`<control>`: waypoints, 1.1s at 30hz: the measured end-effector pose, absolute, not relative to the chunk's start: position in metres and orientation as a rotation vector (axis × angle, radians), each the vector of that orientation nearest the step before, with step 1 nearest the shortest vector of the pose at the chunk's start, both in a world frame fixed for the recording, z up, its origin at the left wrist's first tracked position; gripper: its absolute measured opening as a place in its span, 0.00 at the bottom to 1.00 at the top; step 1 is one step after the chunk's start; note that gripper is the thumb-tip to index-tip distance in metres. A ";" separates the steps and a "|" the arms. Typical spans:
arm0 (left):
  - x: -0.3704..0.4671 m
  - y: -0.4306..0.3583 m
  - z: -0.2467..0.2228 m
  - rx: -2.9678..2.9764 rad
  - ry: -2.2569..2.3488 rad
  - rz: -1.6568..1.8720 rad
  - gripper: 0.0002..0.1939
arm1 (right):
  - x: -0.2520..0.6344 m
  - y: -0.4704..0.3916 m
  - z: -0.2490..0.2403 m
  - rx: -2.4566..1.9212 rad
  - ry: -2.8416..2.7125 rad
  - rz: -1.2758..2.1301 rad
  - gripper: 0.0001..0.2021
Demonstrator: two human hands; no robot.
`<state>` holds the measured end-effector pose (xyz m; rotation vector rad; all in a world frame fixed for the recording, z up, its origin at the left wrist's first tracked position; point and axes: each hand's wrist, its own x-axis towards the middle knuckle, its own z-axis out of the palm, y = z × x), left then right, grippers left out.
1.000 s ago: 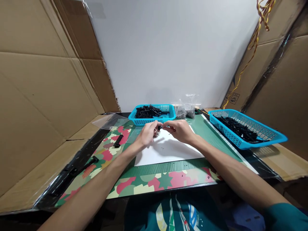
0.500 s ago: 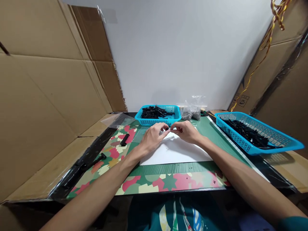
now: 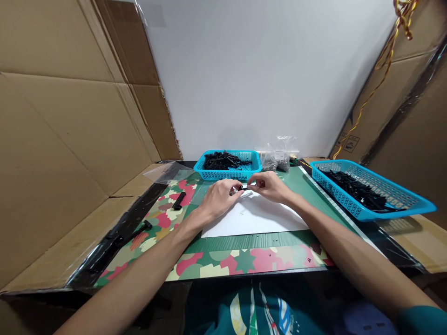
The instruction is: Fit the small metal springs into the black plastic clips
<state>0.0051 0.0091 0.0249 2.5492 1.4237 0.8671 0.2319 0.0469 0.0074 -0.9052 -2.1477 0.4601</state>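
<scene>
My left hand (image 3: 220,195) is closed in a pinch on a small black plastic part (image 3: 242,188) above a white sheet of paper (image 3: 254,218). My right hand (image 3: 268,186) is pinched at the right end of the same black part; whether it also holds some tiny piece is too small to tell. Partly hidden behind my left fingers is a little heap of small silvery pieces (image 3: 233,191). Straight behind my hands stands a blue basket (image 3: 226,176) with a pile of black plastic parts (image 3: 223,160).
A second blue basket (image 3: 363,211) of black parts stands at the right. Clear bags of small metal pieces (image 3: 282,160) lie at the back. Black parts (image 3: 179,201) rest on the patterned mat (image 3: 164,211) at left. Cardboard walls (image 3: 63,121) flank the table, and a yellow twisted wire (image 3: 366,102) hangs right.
The view has shifted slightly. My right fingertips have moved a little away from my left ones, and more of the black part shows between them.
</scene>
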 end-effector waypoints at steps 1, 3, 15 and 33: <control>0.005 0.009 0.025 2.541 1.445 0.886 0.09 | 0.234 0.049 0.008 -0.924 -2.113 0.463 0.10; 0.005 0.009 0.026 2.513 1.487 0.942 0.08 | 0.239 0.053 0.010 -0.988 -2.090 0.455 0.12; 0.002 0.014 0.023 2.461 1.544 1.070 0.07 | 0.243 0.060 0.000 -1.039 -2.287 0.822 0.10; 0.001 0.023 0.018 2.230 1.455 1.133 0.05 | 0.240 0.056 0.000 -1.008 -2.429 0.571 0.05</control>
